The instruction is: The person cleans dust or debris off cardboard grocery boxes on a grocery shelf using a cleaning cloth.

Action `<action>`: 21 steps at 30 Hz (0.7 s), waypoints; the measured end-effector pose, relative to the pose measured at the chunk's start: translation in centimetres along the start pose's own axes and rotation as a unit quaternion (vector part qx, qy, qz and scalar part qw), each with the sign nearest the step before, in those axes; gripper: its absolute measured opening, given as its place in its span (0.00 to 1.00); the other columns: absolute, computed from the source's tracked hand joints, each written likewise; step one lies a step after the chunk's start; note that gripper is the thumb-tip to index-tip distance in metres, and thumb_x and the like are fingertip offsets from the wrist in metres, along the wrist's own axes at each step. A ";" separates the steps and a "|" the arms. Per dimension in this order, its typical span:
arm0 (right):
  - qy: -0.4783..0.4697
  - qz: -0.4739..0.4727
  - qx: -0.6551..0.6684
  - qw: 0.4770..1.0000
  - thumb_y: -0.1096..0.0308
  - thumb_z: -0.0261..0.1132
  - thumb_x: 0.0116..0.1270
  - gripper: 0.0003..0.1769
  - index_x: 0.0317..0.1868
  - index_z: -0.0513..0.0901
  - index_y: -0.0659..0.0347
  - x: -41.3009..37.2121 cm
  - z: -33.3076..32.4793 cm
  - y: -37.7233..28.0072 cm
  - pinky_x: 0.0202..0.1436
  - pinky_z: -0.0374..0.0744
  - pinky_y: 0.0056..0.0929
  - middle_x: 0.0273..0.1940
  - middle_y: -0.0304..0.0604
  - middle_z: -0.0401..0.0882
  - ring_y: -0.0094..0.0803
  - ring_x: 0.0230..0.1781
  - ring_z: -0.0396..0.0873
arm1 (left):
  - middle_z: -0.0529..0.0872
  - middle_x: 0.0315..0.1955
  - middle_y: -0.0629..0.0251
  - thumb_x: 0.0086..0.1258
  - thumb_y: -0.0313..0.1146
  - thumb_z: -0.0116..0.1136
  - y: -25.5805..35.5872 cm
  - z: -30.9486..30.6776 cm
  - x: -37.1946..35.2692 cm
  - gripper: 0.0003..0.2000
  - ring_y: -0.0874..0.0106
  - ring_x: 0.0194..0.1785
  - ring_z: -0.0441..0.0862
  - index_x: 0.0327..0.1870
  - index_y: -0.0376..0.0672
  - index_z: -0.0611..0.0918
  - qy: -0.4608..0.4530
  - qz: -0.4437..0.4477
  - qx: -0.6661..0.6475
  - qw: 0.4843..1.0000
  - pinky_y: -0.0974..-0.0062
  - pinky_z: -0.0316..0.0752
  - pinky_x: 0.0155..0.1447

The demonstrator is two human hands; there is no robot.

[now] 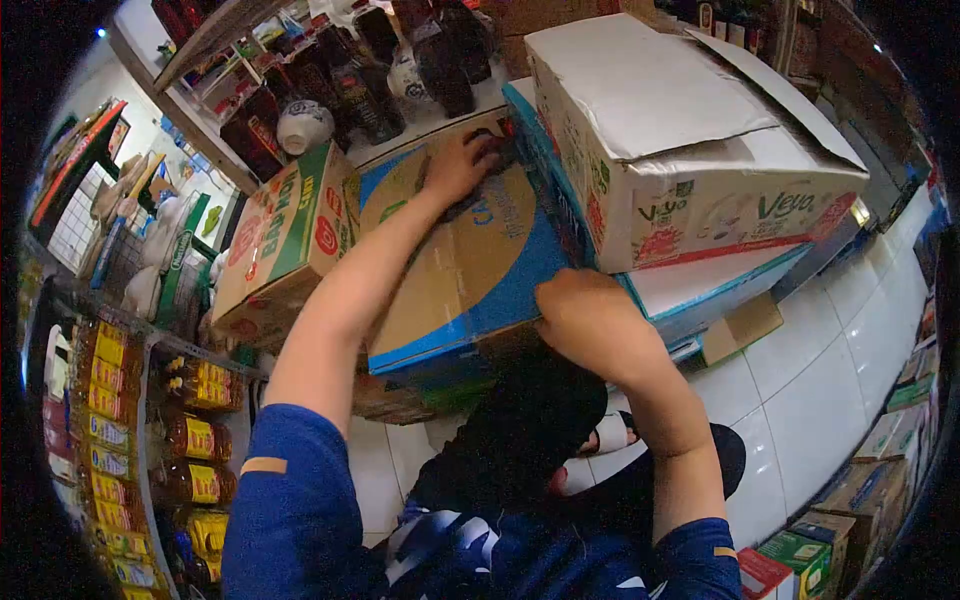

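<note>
A large brown cardboard box (440, 265) with blue corners and blue print lies in front of me. My left hand (465, 168) reaches across its top to the far right part, with fingers bent at the box's far edge. Dark shadow hides what lies under the fingertips. At the near right corner, my right hand (588, 318) is closed against the box's edge; its fingertips are hidden. Just right of the hands, a white Veyo carton (690, 150) with raised top flaps rests on a blue-and-white box (715, 285).
A green-and-brown carton (290, 235) stands at the left. Dark bottles (360, 90) and a blue-patterned white jar (304, 126) fill the shelf behind. Yellow-labelled oil bottles (200, 435) line a rack at lower left. More cartons (800, 555) sit on the tiled floor (800, 370) at right.
</note>
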State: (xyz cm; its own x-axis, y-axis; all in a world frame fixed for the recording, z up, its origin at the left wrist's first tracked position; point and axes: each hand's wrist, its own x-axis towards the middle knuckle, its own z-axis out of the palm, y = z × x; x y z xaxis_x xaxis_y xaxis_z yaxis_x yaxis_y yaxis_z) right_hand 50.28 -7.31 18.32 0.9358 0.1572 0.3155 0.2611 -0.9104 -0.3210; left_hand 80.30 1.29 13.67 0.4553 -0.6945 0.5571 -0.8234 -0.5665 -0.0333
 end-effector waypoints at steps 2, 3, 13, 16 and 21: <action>-0.001 0.001 -0.004 1.000 0.69 0.61 0.44 0.08 0.23 0.75 0.67 0.2 0.2 0.1 0.37 0.73 0.41 0.27 0.56 0.74 0.50 0.31 0.74 | 0.72 0.47 0.53 0.57 0.40 0.53 2.4 -1.9 -1.9 0.17 0.52 0.49 0.70 0.47 0.45 0.75 0.001 0.027 -0.084 0.996 0.59 0.64 0.52; -0.001 0.006 -0.010 1.000 0.69 0.61 0.44 0.08 0.22 0.75 0.67 0.4 0.2 0.0 0.37 0.73 0.41 0.26 0.56 0.74 0.50 0.31 0.74 | 0.72 0.47 0.53 0.57 0.40 0.53 3.8 -2.9 -3.0 0.17 0.52 0.49 0.70 0.47 0.45 0.75 0.000 0.026 -0.080 0.996 0.59 0.64 0.52; -0.023 0.013 0.002 1.000 0.70 0.59 0.47 0.08 0.26 0.79 0.65 0.1 -0.4 -0.3 0.35 0.76 0.38 0.29 0.54 0.77 0.46 0.31 0.78 | 0.68 0.49 0.52 0.56 0.40 0.53 12.3 -14.5 -14.3 0.21 0.55 0.52 0.66 0.50 0.43 0.71 -0.161 0.012 -0.110 0.981 0.62 0.61 0.55; 0.042 0.010 0.019 0.999 0.70 0.58 0.47 0.08 0.26 0.80 0.66 0.0 -0.4 -0.2 0.34 0.77 0.37 0.29 0.54 0.78 0.45 0.31 0.78 | 0.68 0.49 0.53 0.57 0.41 0.52 9.6 -14.8 -16.0 0.21 0.54 0.52 0.66 0.51 0.43 0.70 -0.153 -0.033 -0.119 0.981 0.64 0.61 0.55; -0.007 -0.001 0.004 1.000 0.72 0.57 0.46 0.07 0.25 0.80 0.64 0.4 0.1 -0.8 0.33 0.77 0.37 0.28 0.53 0.78 0.45 0.30 0.79 | 0.68 0.49 0.53 0.60 0.44 0.49 5.2 -11.6 -14.6 0.21 0.55 0.52 0.66 0.53 0.44 0.68 -0.124 -0.110 -0.107 0.980 0.65 0.62 0.54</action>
State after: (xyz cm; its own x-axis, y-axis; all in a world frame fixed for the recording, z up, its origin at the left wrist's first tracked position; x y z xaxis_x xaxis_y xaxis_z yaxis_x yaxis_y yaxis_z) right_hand 50.45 -6.45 18.64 0.9389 0.1642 0.3027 0.2641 -0.9073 -0.3271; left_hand 65.45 13.62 15.02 0.6761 -0.6673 0.3123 -0.7363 -0.6267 0.2551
